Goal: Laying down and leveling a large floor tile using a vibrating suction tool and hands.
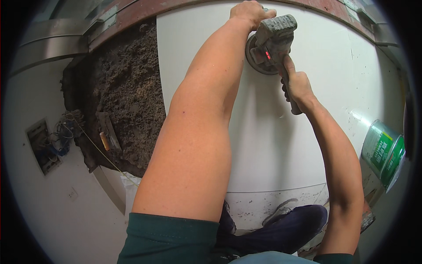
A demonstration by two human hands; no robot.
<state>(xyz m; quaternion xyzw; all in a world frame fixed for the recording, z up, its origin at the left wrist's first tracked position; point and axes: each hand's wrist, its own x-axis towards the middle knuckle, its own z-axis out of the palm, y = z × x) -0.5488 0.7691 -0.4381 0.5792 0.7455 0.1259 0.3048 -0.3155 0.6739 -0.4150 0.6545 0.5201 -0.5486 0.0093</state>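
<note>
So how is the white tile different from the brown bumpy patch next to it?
The white tile is smooth, flat and pale; the brown patch is rough, lumpy and dark. Both hands work on the tile: the left hand presses the top of a grey power tool and the right hand grips its handle. Nothing touches the brown patch, though a small trowel lies on it. Both lie side by side on the floor.
</note>
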